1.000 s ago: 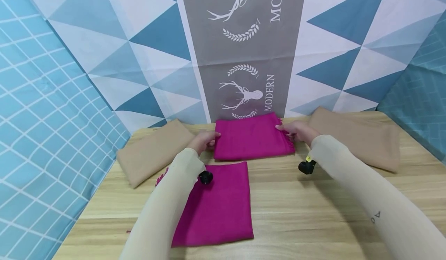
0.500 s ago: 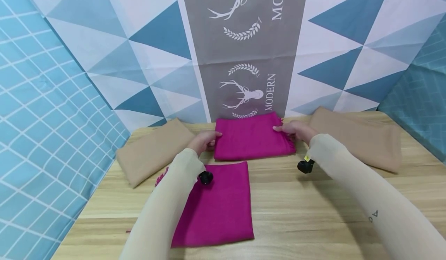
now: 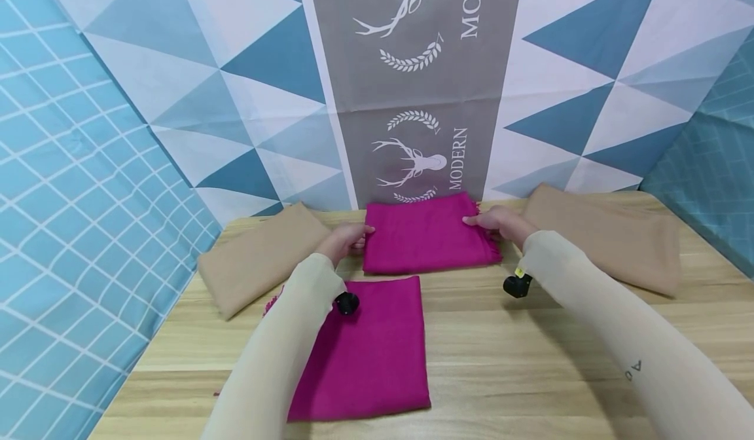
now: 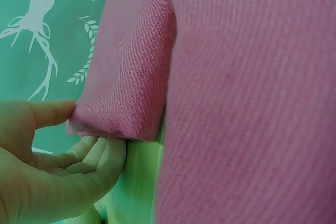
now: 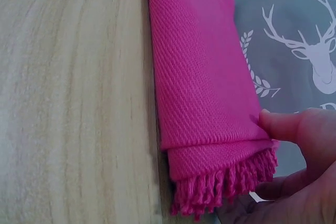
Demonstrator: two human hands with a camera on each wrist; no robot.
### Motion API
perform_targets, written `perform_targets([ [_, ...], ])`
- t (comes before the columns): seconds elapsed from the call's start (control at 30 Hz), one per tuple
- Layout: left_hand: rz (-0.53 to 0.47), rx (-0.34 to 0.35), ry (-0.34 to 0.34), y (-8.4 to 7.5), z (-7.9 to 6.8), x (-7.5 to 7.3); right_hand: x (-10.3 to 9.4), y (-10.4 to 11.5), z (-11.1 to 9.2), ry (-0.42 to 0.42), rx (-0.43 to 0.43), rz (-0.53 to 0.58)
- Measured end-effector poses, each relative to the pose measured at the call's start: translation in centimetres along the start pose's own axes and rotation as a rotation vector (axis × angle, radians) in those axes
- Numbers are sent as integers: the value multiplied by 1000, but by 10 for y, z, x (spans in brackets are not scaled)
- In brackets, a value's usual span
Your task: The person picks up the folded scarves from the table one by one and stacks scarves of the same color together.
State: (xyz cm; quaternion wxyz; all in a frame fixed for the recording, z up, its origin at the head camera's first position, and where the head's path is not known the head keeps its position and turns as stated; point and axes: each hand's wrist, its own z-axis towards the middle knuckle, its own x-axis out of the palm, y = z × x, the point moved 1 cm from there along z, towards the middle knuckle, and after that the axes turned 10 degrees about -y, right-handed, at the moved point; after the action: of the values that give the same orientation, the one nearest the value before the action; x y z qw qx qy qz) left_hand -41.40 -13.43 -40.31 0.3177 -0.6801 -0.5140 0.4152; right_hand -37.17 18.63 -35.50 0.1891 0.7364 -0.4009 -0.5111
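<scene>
Wooden worktop (image 3: 501,361), twelve o'clock: folded magenta cloth (image 3: 424,237), likely light and floppy, best held at both ends; left grip (image 3: 344,239) pinches its nine-o'clock end, right grip (image 3: 501,221) its fringed three-o'clock end.

The head view looks forward and down over the table (image 3: 501,361), wall (image 3: 365,80) at twelve o'clock. Both wrist views look from close in, sharing the far pink cloth (image 3: 421,237) and the wall: left hand (image 4: 47,182) at eight o'clock in its frame, right hand (image 5: 310,192) at four.
</scene>
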Motion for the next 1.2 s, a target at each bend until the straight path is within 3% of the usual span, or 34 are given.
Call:
perform_targets([
  [0.1, -37, 7, 71, 22, 54, -10, -1, 1, 0, -4, -9, 8],
  [0.17, -37, 9, 45, 24, 57, -8, -1, 1, 0, -7, -9, 32],
  [0.2, -34, 7, 37, 27, 67, -10, -1, 2, 0, -8, -8, 47],
  [0.33, -7, 10, -36, 10, 24, -1, -1, 4, -4, 6, -2, 107],
  [0.57, -21, 28, -19, -9, -28, 2, -1, -1, 1, 68, 23, 194],
  [0.6, 6, 1, -64, -15, -43, 5, -2, -2, 2, 84, 19, 208],
  [0.7, 20, 11, -43, -17, -48, 4, -4, -5, 7, 115, 14, 262],
  [0.77, 13, 12, -47, -8, -29, 2, -5, -7, 12, 138, 25, 298],
  [0.83, 8, 16, -19, 6, 4, -3, -5, -8, 16, 158, 49, 333],
  [0.93, -25, 2, 5, 32, 67, -12, -5, -8, 18, 179, 88, 356],
  [1.0, -28, 0, 40, 41, 92, -18, -5, -6, 15, 187, 98, 351],
  [1.07, -14, -1, 12, 41, 91, -17, -6, -4, 11, 189, 107, 350],
  [1.1, -7, 1, 0, 37, 82, -15, -6, -3, 9, 194, 109, 351],
  [1.17, 11, -4, -46, 24, 47, -10, -7, -2, 7, 204, 117, 358],
  [1.2, -2, 12, -28, 19, 35, -9, -7, -1, 7, 206, 125, 369],
])
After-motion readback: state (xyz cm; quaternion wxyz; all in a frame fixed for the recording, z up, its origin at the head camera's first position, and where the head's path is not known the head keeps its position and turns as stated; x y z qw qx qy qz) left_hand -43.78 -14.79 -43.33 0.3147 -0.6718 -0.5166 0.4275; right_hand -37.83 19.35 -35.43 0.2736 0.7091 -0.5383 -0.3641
